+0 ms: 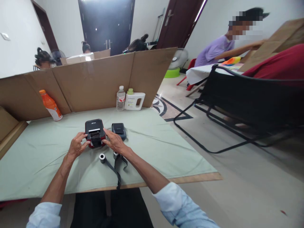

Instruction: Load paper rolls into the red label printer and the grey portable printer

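Observation:
A small black label printer with red sides (95,124) sits on the cloth, its front flap apparently folded down. My left hand (77,145) grips its left side, thumb near the front corner. From the right, my right hand (114,141) holds the opposite side with fingers and thumb. Just beyond that hand lies a second, dark blue-grey printer (119,129). A roll (102,158) with a white core stands in front of the printer, a dark strip trailing from it toward the table edge. Another roll (116,155) is partly hidden under my right wrist.
An orange bottle (50,106), a clear water bottle (121,98) and a white jug (135,100) stand along a cardboard screen (95,82). Cardboard also borders the left of the green tablecloth (152,152). A black folding chair (242,104) and other people are at the right.

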The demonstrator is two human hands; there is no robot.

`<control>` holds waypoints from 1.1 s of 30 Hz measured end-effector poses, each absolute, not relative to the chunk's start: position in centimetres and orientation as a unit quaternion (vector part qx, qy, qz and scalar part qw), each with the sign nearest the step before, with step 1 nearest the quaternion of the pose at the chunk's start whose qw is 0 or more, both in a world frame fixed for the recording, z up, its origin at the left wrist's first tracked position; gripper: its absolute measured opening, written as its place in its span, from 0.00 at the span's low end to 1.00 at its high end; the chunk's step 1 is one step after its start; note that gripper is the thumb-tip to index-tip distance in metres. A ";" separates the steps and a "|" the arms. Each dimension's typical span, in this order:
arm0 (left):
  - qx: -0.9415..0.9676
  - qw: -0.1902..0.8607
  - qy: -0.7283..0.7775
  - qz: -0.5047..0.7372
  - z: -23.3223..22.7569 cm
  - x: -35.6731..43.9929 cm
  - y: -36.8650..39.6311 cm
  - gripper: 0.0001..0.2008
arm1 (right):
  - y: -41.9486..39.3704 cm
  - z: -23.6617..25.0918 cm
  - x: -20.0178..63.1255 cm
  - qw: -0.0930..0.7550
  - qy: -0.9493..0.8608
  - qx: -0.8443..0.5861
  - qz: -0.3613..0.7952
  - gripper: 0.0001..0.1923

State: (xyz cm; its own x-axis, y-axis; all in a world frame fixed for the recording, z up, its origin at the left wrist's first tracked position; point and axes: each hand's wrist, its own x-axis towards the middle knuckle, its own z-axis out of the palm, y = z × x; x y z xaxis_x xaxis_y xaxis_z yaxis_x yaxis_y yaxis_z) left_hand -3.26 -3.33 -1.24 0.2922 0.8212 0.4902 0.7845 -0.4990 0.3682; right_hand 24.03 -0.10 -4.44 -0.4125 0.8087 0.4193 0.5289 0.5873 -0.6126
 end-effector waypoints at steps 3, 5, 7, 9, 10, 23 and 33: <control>0.804 0.032 0.505 0.312 -1.1 -3.4 -3.2 0.16 | -0.2 -4.2 24.0 0.357 -0.816 -0.406 0.206 0.38; 0.804 0.034 0.509 0.306 -1.0 -3.4 -3.2 0.15 | -0.4 -4.1 24.0 0.353 -0.816 -0.407 0.209 0.38; 0.803 0.035 0.514 0.299 -0.9 -3.4 -3.2 0.15 | -0.4 -4.2 23.9 0.349 -0.817 -0.409 0.209 0.38; 0.802 0.035 0.519 0.294 -0.7 -3.4 -3.2 0.15 | -0.5 -4.4 23.8 0.348 -0.818 -0.411 0.204 0.39; 0.801 0.034 0.522 0.292 -0.7 -3.3 -3.3 0.15 | -0.5 -4.4 23.8 0.349 -0.819 -0.409 0.201 0.40; 0.794 0.014 0.546 0.266 0.2 -2.7 -3.8 0.14 | -1.3 -3.7 23.1 0.326 -0.820 -0.425 0.201 0.43; 0.803 0.046 0.515 0.298 0.3 -2.6 -3.8 0.13 | -1.2 -3.5 23.8 0.324 -0.824 -0.415 0.211 0.41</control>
State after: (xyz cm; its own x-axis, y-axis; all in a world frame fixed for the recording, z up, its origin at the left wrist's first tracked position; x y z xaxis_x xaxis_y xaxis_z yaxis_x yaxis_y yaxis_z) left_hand -2.64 -3.76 0.32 0.2924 0.8541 0.4302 0.7989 -0.4654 0.3809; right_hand 23.75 -1.20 -3.55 -0.4466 0.8199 0.3582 0.5470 0.5670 -0.6159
